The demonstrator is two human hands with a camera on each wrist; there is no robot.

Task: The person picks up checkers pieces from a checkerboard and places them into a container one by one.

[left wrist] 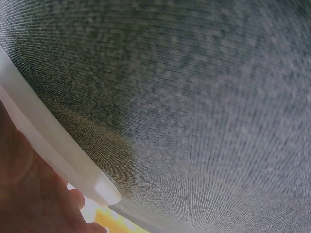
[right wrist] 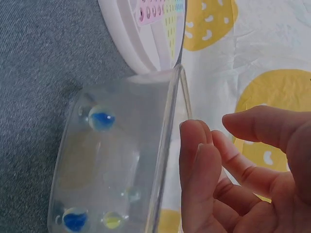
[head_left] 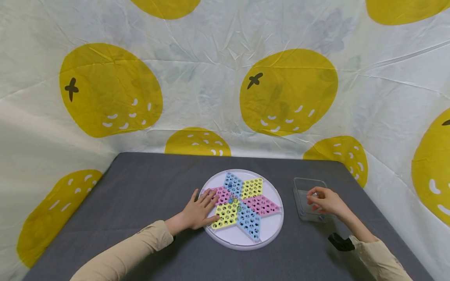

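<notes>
My left hand (head_left: pixel 199 212) rests with spread fingers on the left side of a round white Chinese checkers board (head_left: pixel 219 241). Its star is made of pink, yellow and blue sections with holes. Several glass marbles sit on the star, among them a blue marble (head_left: pixel 230 185) and a greenish marble (head_left: pixel 239 208). Over the clear plastic box (head_left: pixel 299 197), my right hand (head_left: pixel 325 201) hangs with loosely bent fingers. A gap shows between thumb and fingertips in the right wrist view, with nothing visible in it. Inside the box lie blue marbles (right wrist: pixel 102 118) and a yellow marble (right wrist: pixel 112 220).
Dark grey cloth (head_left: pixel 154 187) covers the table. A black strap (head_left: pixel 341 242) hangs at the right wrist. Behind the table hangs a pale curtain (head_left: pixel 204 93) with large yellow fruit prints.
</notes>
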